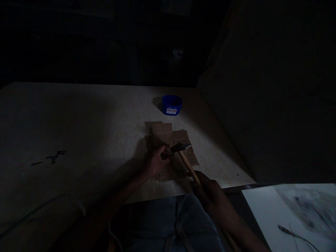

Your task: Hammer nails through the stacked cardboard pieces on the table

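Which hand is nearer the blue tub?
Left. The left hand is over the brown pieces, on the near side of the blue tub; the right hand is farther back, holding the hammer.

We have a wooden-handled hammer (187, 164) slanting out of our right hand (210, 190), its dark head near our left hand (156, 161), around which brown cardboard pieces (162, 129) lie, dotted in rows.

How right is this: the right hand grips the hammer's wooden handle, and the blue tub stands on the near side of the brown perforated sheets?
Not quite: the head view shows the blue tub on the far side of the brown perforated sheets. The rest holds: the right hand grips the hammer's wooden handle.
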`<state>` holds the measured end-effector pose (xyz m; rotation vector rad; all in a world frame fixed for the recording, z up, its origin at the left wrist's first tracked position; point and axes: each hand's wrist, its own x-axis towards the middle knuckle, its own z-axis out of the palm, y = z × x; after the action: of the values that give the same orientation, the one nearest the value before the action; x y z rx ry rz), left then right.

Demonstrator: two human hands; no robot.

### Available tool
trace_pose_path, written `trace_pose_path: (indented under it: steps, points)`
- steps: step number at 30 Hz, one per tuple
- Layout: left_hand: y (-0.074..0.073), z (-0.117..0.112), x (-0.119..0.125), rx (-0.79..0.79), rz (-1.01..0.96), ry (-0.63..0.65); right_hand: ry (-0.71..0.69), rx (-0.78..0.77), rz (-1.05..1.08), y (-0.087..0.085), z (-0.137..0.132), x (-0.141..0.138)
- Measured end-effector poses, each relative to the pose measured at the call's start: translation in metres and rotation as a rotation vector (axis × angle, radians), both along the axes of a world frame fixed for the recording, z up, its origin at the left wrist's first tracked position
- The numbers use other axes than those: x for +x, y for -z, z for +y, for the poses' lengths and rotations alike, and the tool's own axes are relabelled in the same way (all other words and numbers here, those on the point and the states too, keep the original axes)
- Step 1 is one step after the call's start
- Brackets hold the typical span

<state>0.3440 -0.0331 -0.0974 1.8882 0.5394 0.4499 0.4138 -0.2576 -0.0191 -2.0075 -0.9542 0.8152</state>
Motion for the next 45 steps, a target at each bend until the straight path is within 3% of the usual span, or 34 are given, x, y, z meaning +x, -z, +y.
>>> trace_pose_path:
  steps: [5, 8, 13, 19, 28, 36, 45]
  points:
    - [-0.001, 0.002, 0.002, 0.004, 0.008, 0.001, -0.043, -0.052, 0.063, -0.001, 0.004, 0.005]
    - [-0.003, 0.003, 0.002, -0.015, 0.011, -0.004, -0.013, 0.027, 0.081, 0.002, 0.001, 0.005]
    - [-0.006, 0.005, 0.000, -0.033, 0.019, 0.036, 0.191, 0.137, 0.312, 0.016, -0.001, -0.005]
    - [-0.001, 0.006, -0.001, -0.029, 0.004, 0.038, 0.442, 0.294, 0.543, 0.036, 0.030, -0.019]
    - [0.003, 0.004, -0.001, -0.030, -0.022, -0.013, 0.532, 0.326, 0.292, 0.064, 0.049, -0.033]
    - [0.001, 0.001, 0.000, -0.107, -0.033, 0.020, 0.414, 0.367, 0.156, 0.073, 0.045, -0.044]
    - [-0.001, 0.003, 0.001, -0.147, 0.011, 0.030, 0.471, 0.384, 0.201, 0.080, 0.047, -0.041]
